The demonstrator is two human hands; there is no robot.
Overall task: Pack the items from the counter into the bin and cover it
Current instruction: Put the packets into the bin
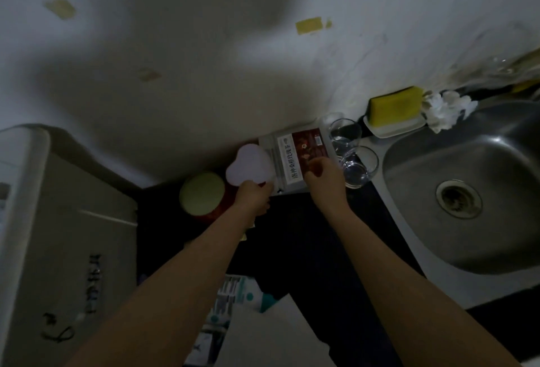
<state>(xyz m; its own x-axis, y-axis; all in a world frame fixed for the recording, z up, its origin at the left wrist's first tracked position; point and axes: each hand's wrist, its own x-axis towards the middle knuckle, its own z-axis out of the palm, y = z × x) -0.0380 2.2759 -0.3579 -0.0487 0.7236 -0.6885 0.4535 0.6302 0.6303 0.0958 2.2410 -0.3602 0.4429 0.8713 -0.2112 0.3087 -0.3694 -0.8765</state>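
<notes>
Your left hand [253, 194] is gripping the white heart-shaped item [248, 168]; your right hand [323, 175] is pinching the tea packet [298, 159] on the counter [306, 235].

Your right hand [321, 175] rests on a flat pouch [295, 159] at twelve o'clock, whose white strip carries a column of Chinese characters, too blurred to read with certainty. At nine o'clock, the grey appliance [73, 249] bears dark printed characters, also unreadable. You have no legible numbers or brands.
</notes>
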